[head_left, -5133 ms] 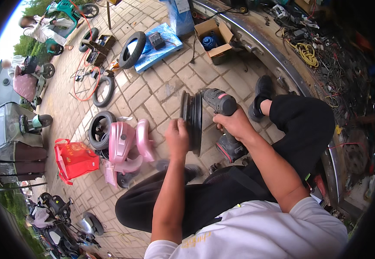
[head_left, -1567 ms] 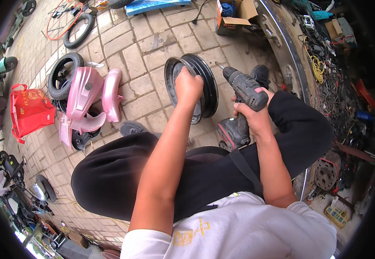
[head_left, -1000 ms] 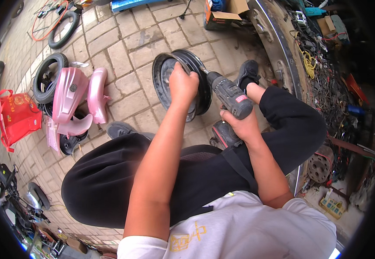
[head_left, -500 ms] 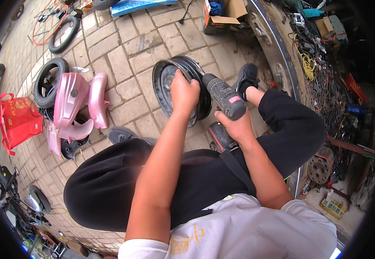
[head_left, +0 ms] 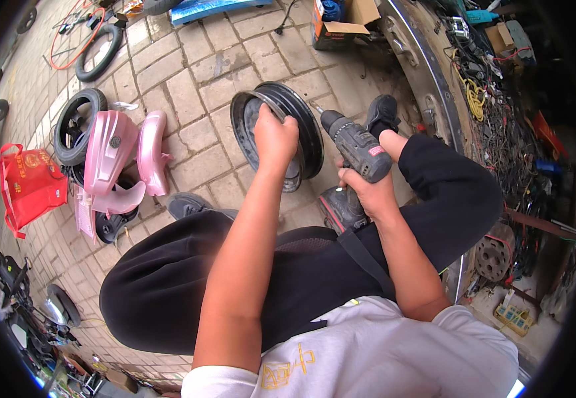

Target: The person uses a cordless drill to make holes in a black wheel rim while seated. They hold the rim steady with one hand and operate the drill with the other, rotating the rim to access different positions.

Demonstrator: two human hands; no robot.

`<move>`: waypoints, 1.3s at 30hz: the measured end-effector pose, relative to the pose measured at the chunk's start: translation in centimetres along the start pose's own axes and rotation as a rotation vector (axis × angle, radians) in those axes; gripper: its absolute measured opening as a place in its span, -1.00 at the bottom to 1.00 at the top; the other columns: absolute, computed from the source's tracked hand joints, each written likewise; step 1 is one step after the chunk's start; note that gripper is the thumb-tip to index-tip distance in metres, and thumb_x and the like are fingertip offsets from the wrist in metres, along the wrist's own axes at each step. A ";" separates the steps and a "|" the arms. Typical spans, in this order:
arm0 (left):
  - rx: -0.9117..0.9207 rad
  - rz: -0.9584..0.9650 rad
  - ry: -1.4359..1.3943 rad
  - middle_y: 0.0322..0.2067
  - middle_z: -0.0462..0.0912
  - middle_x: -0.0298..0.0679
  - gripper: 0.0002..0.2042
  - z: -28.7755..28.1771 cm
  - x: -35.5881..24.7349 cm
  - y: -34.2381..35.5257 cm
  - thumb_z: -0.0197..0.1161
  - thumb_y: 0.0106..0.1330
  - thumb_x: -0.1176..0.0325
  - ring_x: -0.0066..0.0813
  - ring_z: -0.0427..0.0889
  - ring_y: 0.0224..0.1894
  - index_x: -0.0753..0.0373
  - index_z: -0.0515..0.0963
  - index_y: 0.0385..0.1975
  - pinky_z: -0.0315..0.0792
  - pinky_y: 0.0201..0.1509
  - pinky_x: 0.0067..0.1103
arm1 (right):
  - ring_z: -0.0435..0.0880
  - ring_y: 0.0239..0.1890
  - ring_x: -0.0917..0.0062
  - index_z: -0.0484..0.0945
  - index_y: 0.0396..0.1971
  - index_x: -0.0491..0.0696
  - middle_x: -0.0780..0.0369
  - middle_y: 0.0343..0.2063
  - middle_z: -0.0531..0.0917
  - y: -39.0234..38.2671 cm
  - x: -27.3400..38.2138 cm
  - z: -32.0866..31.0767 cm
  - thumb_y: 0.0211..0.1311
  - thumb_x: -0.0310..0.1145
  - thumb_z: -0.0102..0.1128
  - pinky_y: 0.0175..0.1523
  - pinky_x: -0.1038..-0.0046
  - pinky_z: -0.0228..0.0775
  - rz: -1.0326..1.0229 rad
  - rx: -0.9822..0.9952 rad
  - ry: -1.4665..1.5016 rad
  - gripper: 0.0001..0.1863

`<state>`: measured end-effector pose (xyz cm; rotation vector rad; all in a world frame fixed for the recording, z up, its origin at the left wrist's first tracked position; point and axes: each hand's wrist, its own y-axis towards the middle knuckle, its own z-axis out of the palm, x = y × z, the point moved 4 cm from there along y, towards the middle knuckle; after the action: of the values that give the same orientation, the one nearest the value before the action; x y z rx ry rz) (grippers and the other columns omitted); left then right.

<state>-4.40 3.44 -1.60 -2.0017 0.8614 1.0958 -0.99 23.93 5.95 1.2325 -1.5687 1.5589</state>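
A black metal wheel rim (head_left: 304, 123) stands on edge on the paving in front of me, with no tyre on it. My left hand (head_left: 275, 137) is closed round the rim's near edge, fingers inside its lip. My right hand (head_left: 370, 191) grips the handle of a cordless drill (head_left: 356, 144), whose battery hangs low by my thigh. The drill points up and left, and the tip of its bit sits a little to the right of the rim, apart from it. My right fingers are partly hidden behind the drill.
To the left lie pink plastic fairings (head_left: 109, 151), a small black tyre (head_left: 75, 126) and a red bag (head_left: 32, 189). An open cardboard box (head_left: 334, 36) stands ahead. A curved metal-edged bench (head_left: 427, 79) with tangled wires (head_left: 500, 132) runs along the right. Another tyre (head_left: 100, 54) lies at far left.
The drill has pulled back to the right and its bit has come away from the rim. My left hand and the rim have shifted and turned slightly left.
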 end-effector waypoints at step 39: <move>-0.018 -0.062 -0.119 -0.19 0.70 0.19 -0.60 -1.3 0.9 0.8 0.19 0.14 0.43 0.06 0.70 -0.09 0.48 0.51 -0.01 0.52 0.07 -0.31 | 0.63 -0.27 0.60 0.59 -0.24 -0.20 0.25 -0.35 0.69 -1.0 -0.8 0.2 0.06 -0.44 0.38 -0.12 0.44 0.50 -0.103 0.030 -0.142 -0.73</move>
<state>-4.13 1.79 -2.03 -1.9431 0.7263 1.1777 0.23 24.00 5.62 1.4455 -1.5474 1.4620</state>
